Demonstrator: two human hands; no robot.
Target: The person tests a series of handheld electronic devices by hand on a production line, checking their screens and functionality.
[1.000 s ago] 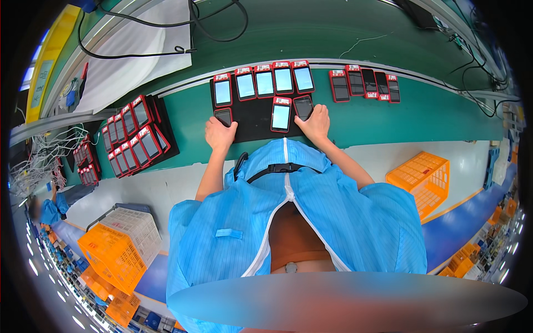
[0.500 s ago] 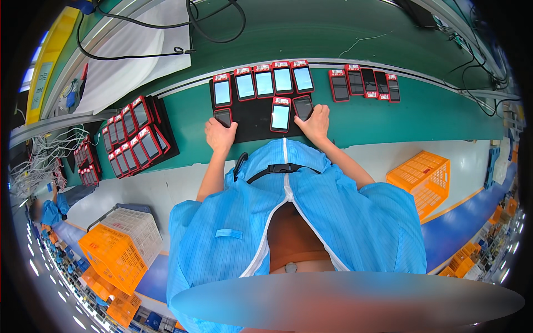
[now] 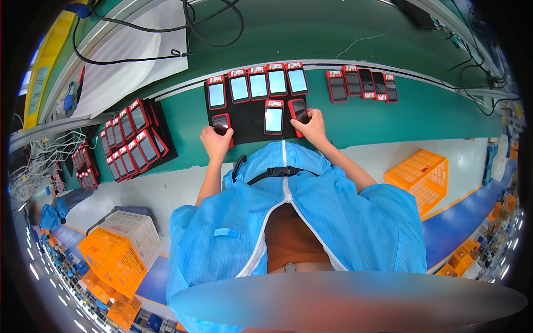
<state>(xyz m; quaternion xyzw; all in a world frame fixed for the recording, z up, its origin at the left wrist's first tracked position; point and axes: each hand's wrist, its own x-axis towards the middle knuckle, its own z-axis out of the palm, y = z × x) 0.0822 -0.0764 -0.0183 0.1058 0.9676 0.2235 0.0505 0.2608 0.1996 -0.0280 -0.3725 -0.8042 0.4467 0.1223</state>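
Observation:
My left hand grips the lower edge of a red-framed handheld device with a dark screen, at the near left of a black mat. At the mat's near right, my right hand is closed on another dark-screened red device, its thumb at the near end. Between the hands lies a red device with a lit screen, untouched. Along the mat's far edge stands a row of several lit devices.
Several dark devices lie right of the mat on the green table. Two rows of devices rest on a dark mat at left, near tangled white cables. Orange crates stand on the floor; black cables hang at the back.
The right-hand device has turned more upright and its near end shows lower, with my right thumb now at that end. My left fingers have shifted to the near edge of the left-hand device.

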